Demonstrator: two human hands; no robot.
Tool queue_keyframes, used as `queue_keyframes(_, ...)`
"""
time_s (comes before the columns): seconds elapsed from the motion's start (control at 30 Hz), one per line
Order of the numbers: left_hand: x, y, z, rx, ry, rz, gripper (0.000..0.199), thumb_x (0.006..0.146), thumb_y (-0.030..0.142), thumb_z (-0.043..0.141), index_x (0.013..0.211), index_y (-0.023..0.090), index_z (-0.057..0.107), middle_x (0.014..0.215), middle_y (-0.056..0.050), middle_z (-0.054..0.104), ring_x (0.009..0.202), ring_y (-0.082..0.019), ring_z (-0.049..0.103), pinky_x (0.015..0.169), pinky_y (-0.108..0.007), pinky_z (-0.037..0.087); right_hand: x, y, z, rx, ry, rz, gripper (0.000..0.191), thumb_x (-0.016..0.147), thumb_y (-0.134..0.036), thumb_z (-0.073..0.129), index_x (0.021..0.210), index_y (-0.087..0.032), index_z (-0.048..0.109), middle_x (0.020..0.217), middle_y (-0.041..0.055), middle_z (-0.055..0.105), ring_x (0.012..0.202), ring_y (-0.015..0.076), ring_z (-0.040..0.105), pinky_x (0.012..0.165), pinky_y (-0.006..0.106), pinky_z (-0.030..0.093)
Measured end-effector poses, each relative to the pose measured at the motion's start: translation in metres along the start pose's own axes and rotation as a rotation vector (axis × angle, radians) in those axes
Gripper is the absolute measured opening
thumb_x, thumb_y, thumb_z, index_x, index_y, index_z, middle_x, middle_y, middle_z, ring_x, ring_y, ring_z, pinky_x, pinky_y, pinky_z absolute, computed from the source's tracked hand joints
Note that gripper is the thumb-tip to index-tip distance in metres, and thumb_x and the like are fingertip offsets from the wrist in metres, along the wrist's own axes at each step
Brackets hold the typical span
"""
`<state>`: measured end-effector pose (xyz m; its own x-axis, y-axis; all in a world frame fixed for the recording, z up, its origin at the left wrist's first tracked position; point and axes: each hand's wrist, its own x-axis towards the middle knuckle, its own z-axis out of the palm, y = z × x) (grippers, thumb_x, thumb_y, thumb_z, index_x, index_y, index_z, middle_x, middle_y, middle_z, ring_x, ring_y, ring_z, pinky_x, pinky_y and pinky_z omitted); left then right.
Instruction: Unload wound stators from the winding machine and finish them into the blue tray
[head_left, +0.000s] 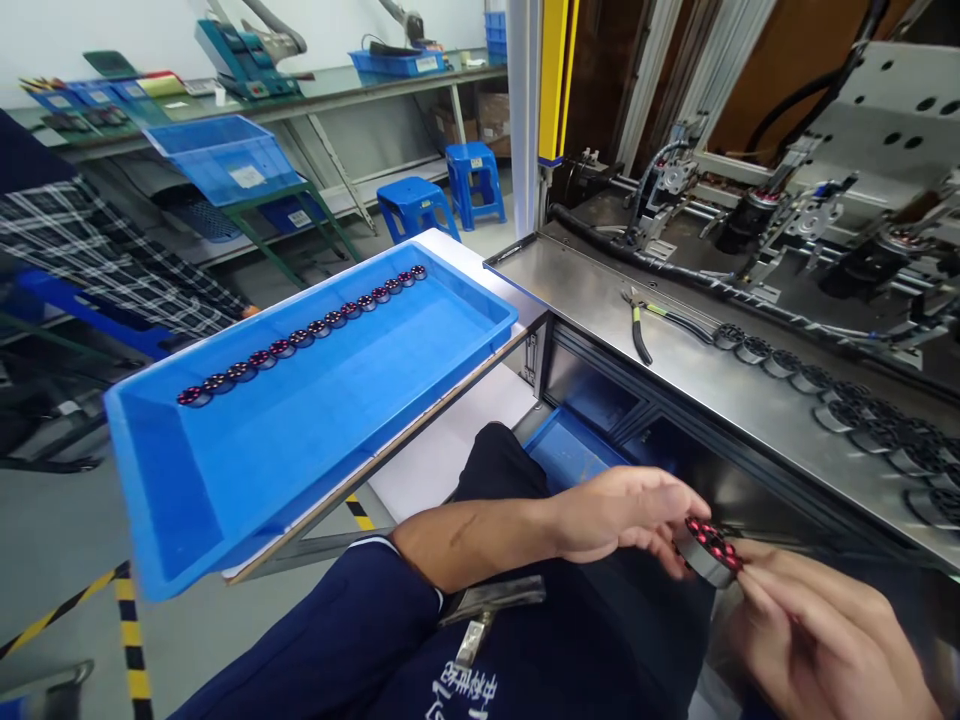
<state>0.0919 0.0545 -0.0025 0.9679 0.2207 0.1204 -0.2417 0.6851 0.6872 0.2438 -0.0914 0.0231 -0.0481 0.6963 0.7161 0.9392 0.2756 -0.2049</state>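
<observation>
A round metal part [709, 552] with red and black segments on its face is tilted above my lap. My left hand [637, 515] grips its left edge between thumb and fingers. On its right edge, my right hand [817, 620] pinches with the fingertips. To the left, a blue tray [322, 430] holds a long row of similar red and black round parts [281, 349] along its far side. More round parts [814, 378], dark-centred, stand on the steel bench [720, 390] at the right.
Pliers [641, 325] with green and black handles lie on the bench. Behind it is a machine [825, 215] with fixtures and hoses. A person in checked trousers [97, 255] is at far left. Blue stools [416, 205] and a blue bin [232, 160] are further back.
</observation>
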Motion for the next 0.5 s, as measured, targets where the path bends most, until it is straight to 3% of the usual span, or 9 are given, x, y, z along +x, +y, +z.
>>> queue_keyframes(0.07, 0.005, 0.001, -0.004, -0.008, -0.146, -0.227, 0.072, 0.069, 0.079, 0.071, 0.09, 0.011, 0.069, 0.076, -0.008, 0.072, 0.064, -0.018, 0.071, 0.06, -0.027, 0.055, -0.002, 0.002, -0.001, -0.021, -0.002, -0.031, 0.022, 0.103, -0.026, 0.053, 0.085, -0.018, 0.062, 0.086, 0.0075, 0.071, 0.074, 0.0119, 0.069, 0.072, 0.025, 0.056)
queue_keyframes(0.13, 0.007, 0.004, -0.005, -0.024, -0.201, -0.298, 0.069, 0.066, 0.074, 0.077, 0.091, 0.011, 0.07, 0.077, -0.007, 0.074, 0.065, -0.02, 0.074, 0.058, -0.026, 0.056, -0.001, 0.003, -0.002, -0.031, -0.016, -0.072, 0.021, 0.103, -0.025, 0.053, 0.086, -0.018, 0.062, 0.085, 0.007, 0.07, 0.077, 0.0125, 0.07, 0.075, 0.025, 0.057)
queue_keyframes(0.3, 0.003, 0.01, 0.008, -0.039, -0.067, -0.187, 0.061, 0.06, 0.056, 0.091, 0.097, 0.011, 0.071, 0.082, -0.004, 0.075, 0.067, -0.016, 0.075, 0.06, -0.022, 0.058, 0.009, 0.003, -0.011, -0.066, 0.013, -0.217, 0.008, 0.093, -0.014, 0.065, 0.086, -0.018, 0.064, 0.083, 0.0034, 0.068, 0.079, 0.0132, 0.069, 0.08, 0.026, 0.058)
queue_keyframes(0.4, -0.002, 0.013, 0.015, -0.024, 0.021, -0.139, 0.061, 0.056, 0.049, 0.095, 0.097, 0.012, 0.07, 0.08, -0.003, 0.075, 0.064, -0.015, 0.074, 0.059, -0.023, 0.058, 0.01, 0.001, -0.013, -0.016, 0.054, -0.292, 0.015, 0.083, -0.01, 0.075, 0.093, -0.018, 0.067, 0.093, 0.0043, 0.068, 0.086, 0.0158, 0.069, 0.08, 0.029, 0.059)
queue_keyframes(0.43, -0.003, 0.014, 0.017, -0.015, 0.05, -0.124, 0.06, 0.056, 0.047, 0.095, 0.098, 0.012, 0.07, 0.08, -0.003, 0.075, 0.064, -0.015, 0.074, 0.06, -0.024, 0.059, 0.01, 0.0, -0.012, 0.038, 0.062, -0.264, 0.02, 0.081, -0.013, 0.077, 0.097, -0.019, 0.068, 0.096, 0.0044, 0.068, 0.088, 0.017, 0.069, 0.08, 0.031, 0.059)
queue_keyframes(0.5, -0.006, 0.016, 0.018, 0.006, 0.097, -0.096, 0.06, 0.056, 0.043, 0.096, 0.1, 0.012, 0.069, 0.08, -0.004, 0.076, 0.064, -0.015, 0.074, 0.061, -0.025, 0.059, 0.01, 0.0, -0.011, 0.183, 0.11, -0.061, 0.034, 0.076, -0.021, 0.084, 0.106, -0.023, 0.068, 0.1, 0.0027, 0.068, 0.091, 0.0185, 0.068, 0.079, 0.033, 0.059)
